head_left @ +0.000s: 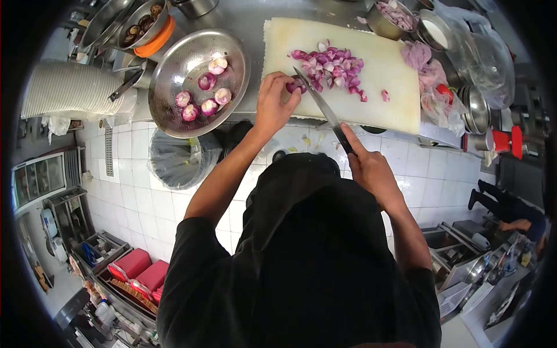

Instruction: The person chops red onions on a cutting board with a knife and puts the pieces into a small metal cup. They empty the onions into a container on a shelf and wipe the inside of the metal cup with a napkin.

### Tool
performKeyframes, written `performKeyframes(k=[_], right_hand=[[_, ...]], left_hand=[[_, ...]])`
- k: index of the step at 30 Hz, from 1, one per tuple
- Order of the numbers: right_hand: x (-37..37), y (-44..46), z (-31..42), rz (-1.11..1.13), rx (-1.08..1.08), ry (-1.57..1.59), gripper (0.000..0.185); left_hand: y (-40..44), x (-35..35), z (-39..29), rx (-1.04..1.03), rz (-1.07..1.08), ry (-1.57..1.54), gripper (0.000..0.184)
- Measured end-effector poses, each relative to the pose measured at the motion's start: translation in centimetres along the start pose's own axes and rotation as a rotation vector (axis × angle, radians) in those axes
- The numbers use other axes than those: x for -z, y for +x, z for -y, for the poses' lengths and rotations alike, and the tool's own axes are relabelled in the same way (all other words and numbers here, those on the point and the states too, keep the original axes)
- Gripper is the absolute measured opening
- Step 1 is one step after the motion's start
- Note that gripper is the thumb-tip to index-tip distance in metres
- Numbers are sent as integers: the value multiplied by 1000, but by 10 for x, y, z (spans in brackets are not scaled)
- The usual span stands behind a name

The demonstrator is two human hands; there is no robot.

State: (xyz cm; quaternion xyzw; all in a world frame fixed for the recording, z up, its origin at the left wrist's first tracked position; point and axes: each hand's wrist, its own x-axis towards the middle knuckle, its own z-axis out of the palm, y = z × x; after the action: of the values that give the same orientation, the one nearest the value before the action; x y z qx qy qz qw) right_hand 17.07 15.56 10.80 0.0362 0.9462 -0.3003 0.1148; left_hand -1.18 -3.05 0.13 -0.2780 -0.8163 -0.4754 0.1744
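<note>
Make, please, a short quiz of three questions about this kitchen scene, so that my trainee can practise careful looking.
1. What does the right hand of the person in black hold?
2. How many onions lie in the large metal bowl to the left of the cutting board?
A) four
B) six
C) nine
3. True or false: the left hand is inside that large metal bowl.

Key:
1. A knife.
2. B.
3. False; it grips an onion piece at the cutting board.
</note>
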Motion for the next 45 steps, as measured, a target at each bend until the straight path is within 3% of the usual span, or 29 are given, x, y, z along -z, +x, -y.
performKeyframes(k=[14,23,27,30,39,45], right_hand=[[-9,24,0,186,-71,-66,75],[-34,42,-21,138,-90,117,70],[-28,40,-27,81,-47,55,69],[-17,33,-18,86,-63,12,70],[14,3,13,150,-81,-2,69],[11,-1,17,161,-103,-10,69]], left_hand=[[-3,-12,10,39,-34,-93,20],[3,-10,4,-83,51,-26,41],[8,0,-10,45,59,139,33],[4,2,-9,176,180,217,34],[-14,1,7,8,15,42,28],[-16,-2,8,47,-21,-69,28]])
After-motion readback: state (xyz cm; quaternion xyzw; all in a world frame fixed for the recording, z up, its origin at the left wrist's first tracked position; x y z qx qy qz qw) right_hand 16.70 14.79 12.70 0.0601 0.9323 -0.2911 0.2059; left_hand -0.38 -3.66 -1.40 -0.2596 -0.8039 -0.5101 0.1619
